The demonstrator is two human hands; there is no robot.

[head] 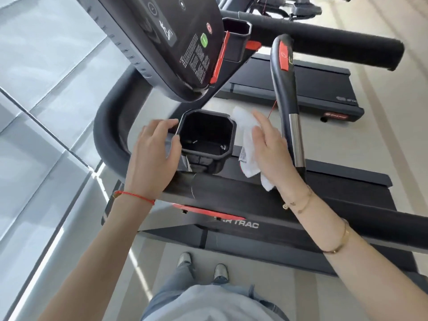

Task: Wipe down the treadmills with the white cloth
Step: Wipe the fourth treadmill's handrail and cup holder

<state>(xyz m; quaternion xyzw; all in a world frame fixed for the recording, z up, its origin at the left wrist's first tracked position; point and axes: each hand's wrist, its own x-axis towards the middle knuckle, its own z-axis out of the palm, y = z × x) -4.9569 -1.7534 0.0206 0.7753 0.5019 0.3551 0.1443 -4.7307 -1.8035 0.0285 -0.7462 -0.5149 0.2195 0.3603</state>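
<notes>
The right hand (268, 144) presses the white cloth (246, 144) with nearly straight fingers against the outer side of the black cup holder (206, 135), between the holder and the upright handlebar (286, 98). The left hand (152, 154) has its grip on the opposite rim, fingers curled round the edge to steady it. So the work is now at the cup holder of the near treadmill (254, 200) — a small part only. Whether the console (176, 42) above is already wiped, I cannot tell; no surface shows it clearly. I judge that much is left: the handrails, the deck and the second treadmill (324, 86) behind.
</notes>
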